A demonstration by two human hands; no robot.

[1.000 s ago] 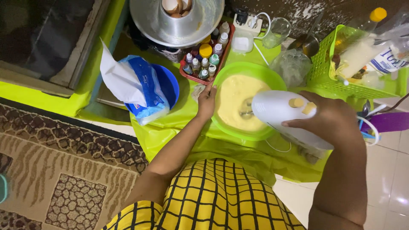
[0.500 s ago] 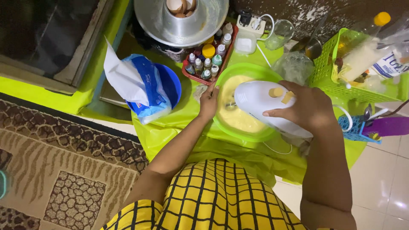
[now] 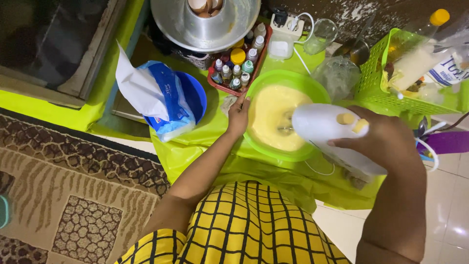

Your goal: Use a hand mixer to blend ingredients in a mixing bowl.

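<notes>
**Two hands at one green bowl**

My right hand [image 3: 386, 142] is wrapped around the white hand mixer [image 3: 332, 129], its beaters down in the pale yellow batter [image 3: 271, 117]. My left hand [image 3: 238, 116] lies flat against the rim of the green bowl [image 3: 293, 80], fingers loosely extended, gripping nothing. Beyond it sit a red tray of small bottles [image 3: 237, 68] and a metal tube pan [image 3: 205, 24].

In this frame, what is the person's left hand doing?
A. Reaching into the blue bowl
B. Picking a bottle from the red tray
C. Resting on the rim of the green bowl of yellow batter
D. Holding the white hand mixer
C: the left hand lies against the rim of the green bowl, while the right hand holds the white hand mixer over the batter.
</notes>
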